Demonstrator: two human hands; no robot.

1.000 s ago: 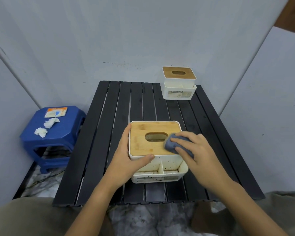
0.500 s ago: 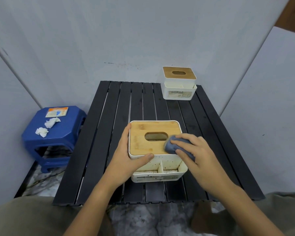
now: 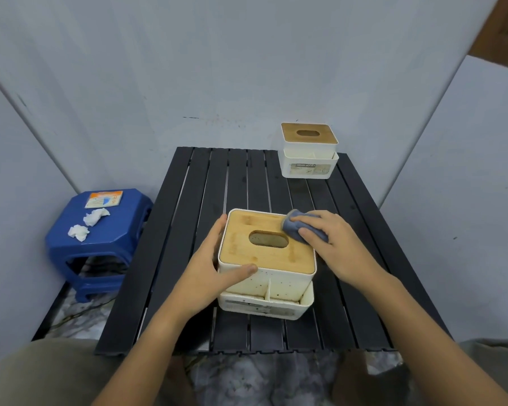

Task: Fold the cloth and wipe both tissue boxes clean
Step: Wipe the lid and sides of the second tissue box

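Observation:
A white tissue box with a wooden lid and an oval slot stands near the front middle of the black slatted table. My left hand grips its left side, thumb on the front corner. My right hand presses a folded blue-grey cloth onto the far right part of the lid. A second white tissue box with a wooden lid stands at the table's far right corner, untouched.
A blue plastic stool stands left of the table with two crumpled white tissues and an orange packet on it. Grey walls close in behind and on both sides. My knees are at the table's front edge.
My right hand has slid the cloth from the lid's near right edge to its far right corner. The left hand has kept its hold on the box.

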